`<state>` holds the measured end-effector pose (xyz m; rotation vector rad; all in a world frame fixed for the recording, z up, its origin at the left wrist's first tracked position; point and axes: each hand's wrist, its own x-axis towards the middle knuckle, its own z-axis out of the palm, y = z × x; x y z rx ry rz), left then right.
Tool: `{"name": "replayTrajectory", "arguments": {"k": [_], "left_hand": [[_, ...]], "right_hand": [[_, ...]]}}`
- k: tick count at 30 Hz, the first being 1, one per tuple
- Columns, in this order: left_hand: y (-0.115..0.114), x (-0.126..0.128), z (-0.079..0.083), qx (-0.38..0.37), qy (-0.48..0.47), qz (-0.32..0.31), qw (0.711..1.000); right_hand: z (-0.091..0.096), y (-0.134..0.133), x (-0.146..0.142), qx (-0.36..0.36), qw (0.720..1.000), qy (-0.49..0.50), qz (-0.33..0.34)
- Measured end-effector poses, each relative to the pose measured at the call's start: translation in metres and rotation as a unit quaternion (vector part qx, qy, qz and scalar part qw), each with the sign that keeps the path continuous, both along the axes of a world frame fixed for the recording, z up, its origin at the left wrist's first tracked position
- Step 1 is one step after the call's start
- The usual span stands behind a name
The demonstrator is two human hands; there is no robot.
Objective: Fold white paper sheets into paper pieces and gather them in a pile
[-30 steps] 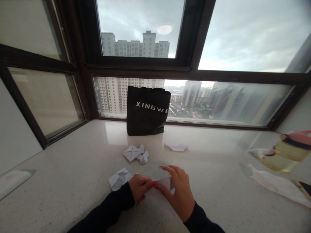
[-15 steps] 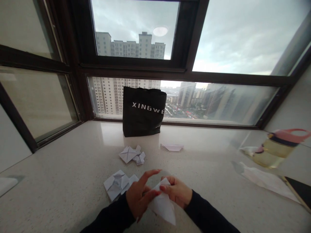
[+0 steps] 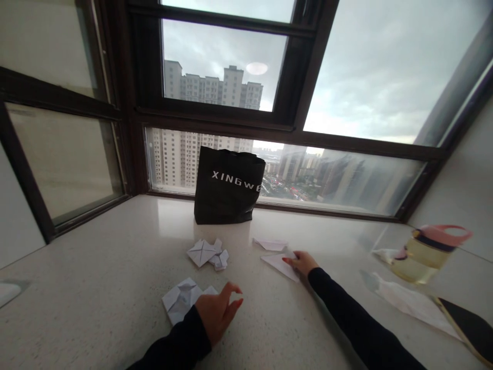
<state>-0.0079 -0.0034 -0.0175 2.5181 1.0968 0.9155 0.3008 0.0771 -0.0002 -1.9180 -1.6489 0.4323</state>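
Observation:
My right hand [image 3: 304, 263] reaches forward and grips the right end of a folded white paper [image 3: 278, 264], thumb on top. The paper is at the countertop, just in front of a narrow folded paper strip [image 3: 270, 244]. My left hand [image 3: 219, 313] is open above the counter, thumb and forefinger apart with nothing between them. Partly hidden behind it lies a folded paper square [image 3: 181, 298] with another piece. Farther back sit a creased paper diamond [image 3: 202, 253] and a small folded paper shape [image 3: 220, 258], touching each other.
A black bag [image 3: 230, 190] stands upright against the window. On the right are a bottle with a pink lid [image 3: 427, 252], a crumpled white tissue [image 3: 414, 303] and a dark, flat phone-like object [image 3: 466, 321]. A white object [image 3: 8, 292] lies at the left edge.
My right hand has carried the folded paper forward and right, away from my left hand. My left hand has let go of it and stays near the front. The view has tilted slightly.

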Motion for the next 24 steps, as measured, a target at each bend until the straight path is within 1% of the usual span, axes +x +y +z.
{"name": "replayTrajectory", "arguments": {"k": [4,8,13,16,18,20,22,23,24], "left_hand": [[0.000,0.002,-0.005,0.020,0.034,0.002,0.999],[0.001,0.002,-0.006,0.030,0.049,0.012,0.998],[-0.001,0.001,-0.002,0.039,0.059,-0.008,0.997],[-0.004,0.001,0.001,0.062,0.069,-0.010,0.996],[-0.006,0.002,0.002,0.083,0.077,-0.010,0.994],[-0.007,0.002,0.005,0.107,0.085,-0.022,0.990],[-0.006,0.000,0.010,0.130,0.090,-0.029,0.987],[-0.003,-0.003,0.015,0.139,0.090,-0.020,0.986],[0.001,-0.007,0.020,0.143,0.087,0.003,0.986]], "right_hand": [[-0.003,0.013,-0.002,0.004,0.999,-0.043,-0.013],[-0.006,0.020,0.001,0.019,0.997,-0.074,-0.033],[-0.015,0.020,0.004,0.055,0.992,-0.087,-0.074],[-0.021,0.017,0.003,0.091,0.988,-0.088,-0.091],[-0.022,0.016,0.005,0.114,0.984,-0.087,-0.102],[-0.018,0.014,0.008,0.138,0.980,-0.089,-0.112],[-0.009,0.009,0.009,0.163,0.975,-0.094,-0.117],[-0.004,0.004,0.007,0.179,0.972,-0.098,-0.117],[0.002,-0.003,0.002,0.197,0.969,-0.100,-0.111]]}}
